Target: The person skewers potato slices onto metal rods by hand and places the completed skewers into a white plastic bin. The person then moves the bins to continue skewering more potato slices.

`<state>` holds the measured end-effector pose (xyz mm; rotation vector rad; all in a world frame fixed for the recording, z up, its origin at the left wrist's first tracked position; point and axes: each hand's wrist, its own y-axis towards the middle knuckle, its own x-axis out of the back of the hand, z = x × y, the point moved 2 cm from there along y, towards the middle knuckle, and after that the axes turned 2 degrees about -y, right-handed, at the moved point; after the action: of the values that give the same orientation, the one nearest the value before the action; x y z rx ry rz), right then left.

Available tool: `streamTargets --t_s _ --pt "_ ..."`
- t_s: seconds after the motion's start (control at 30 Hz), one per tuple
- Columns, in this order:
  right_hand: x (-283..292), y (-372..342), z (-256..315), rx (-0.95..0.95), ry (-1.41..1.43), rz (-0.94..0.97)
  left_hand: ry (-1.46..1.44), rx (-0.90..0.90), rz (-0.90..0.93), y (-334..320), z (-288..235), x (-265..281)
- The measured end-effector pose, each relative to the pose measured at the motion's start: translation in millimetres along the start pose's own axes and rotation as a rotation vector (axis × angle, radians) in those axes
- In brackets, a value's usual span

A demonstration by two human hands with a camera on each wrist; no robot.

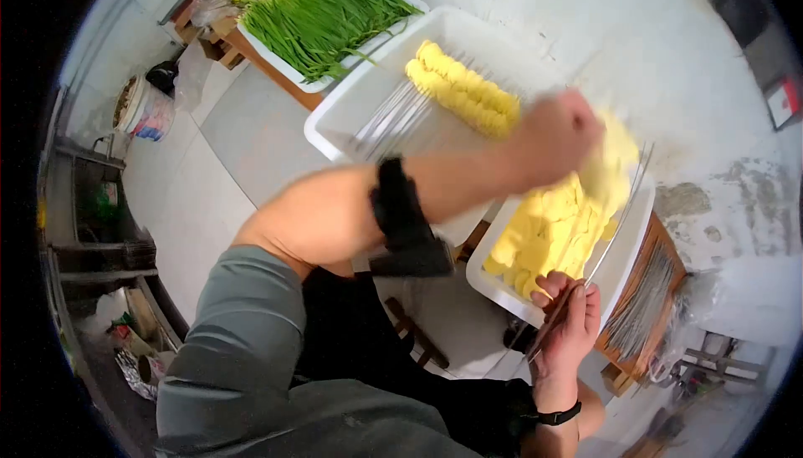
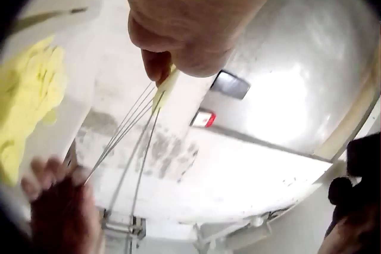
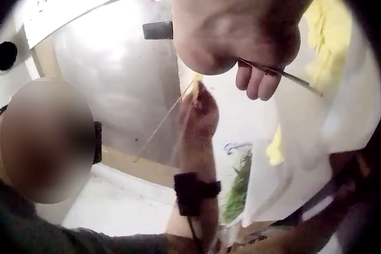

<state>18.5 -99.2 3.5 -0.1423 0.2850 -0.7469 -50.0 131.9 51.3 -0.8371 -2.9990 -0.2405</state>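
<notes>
My left hand (image 1: 556, 136), blurred, is curled above the tray of yellow slices (image 1: 544, 228). In the left wrist view, the fingers of my left hand (image 2: 184, 45) pinch a yellow slice (image 2: 162, 94) at the far ends of thin metal skewers (image 2: 122, 132). My right hand (image 1: 569, 324) grips the near ends of the skewers (image 1: 615, 232) beside the tray's near corner. Seen from the right wrist, my right hand (image 3: 241, 39) has its fingers curled round the skewers (image 3: 286, 75), and my left hand (image 3: 199, 111) is beyond it.
A large white tray (image 1: 322, 136) holds loose skewers and a row of yellow slices (image 1: 464, 90). Behind it stands a tray of green stalks (image 1: 326, 19). More skewers (image 1: 640, 307) lie on a wooden board to the right. A bucket (image 1: 146, 111) is on the left.
</notes>
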Motion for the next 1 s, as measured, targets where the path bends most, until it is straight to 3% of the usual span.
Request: streamTargets --t_s 0.07,0.13,0.2,0.3,0.43,0.5,0.57,0.6,0.63,0.8,0.83,0.9,1.0 --pt "-15.2 -6.4 8.6 -0.019 0.060 0.038 -0.076 -0.124 0.010 -27.6 18.3 -37.3" --pt "-20.2 -15.8 13.7 -0.098 0.201 0.048 -0.105 -0.017 0.066 -47.4 15.0 -51.1" --pt "-10.9 -25.7 12.3 -0.132 0.297 0.103 -0.119 -0.042 0.109 -55.9 14.8 -55.3" --pt "-7.1 -35.5 21.2 -0.197 0.328 -0.123 -0.089 -0.006 0.115 -56.6 22.9 -58.3" --pt "15.5 -26.6 16.3 -0.063 0.205 -0.034 -0.026 -0.067 0.260 -45.5 48.4 -68.4" --pt "33.7 -17.5 10.6 -0.029 0.126 -0.082 0.147 -0.260 0.275 -12.4 66.6 -55.0" --pt "53.4 -12.8 10.7 0.019 -0.009 -0.158 0.428 -0.196 0.180 39.6 95.5 -25.7" --pt "63.5 -10.6 9.1 0.016 -0.002 -0.169 0.758 -0.115 0.352 59.1 93.2 -6.4" --pt "74.4 -8.5 7.9 0.040 -0.034 -0.182 0.833 -0.143 0.260 78.3 125.7 7.2" --pt "106.2 1.6 -7.4 0.037 -0.082 -0.247 1.209 -0.490 0.332 107.8 194.5 31.3" --pt "106.9 3.2 -10.3 0.035 -0.074 -0.256 1.212 -0.496 0.343 109.6 204.0 30.4" --pt "106.0 4.4 -15.4 0.012 -0.093 -0.206 1.251 -0.297 0.320 108.5 216.7 30.4" --pt "104.8 5.0 -16.3 0.006 -0.135 -0.146 1.192 -0.244 0.296 102.6 213.8 33.9"
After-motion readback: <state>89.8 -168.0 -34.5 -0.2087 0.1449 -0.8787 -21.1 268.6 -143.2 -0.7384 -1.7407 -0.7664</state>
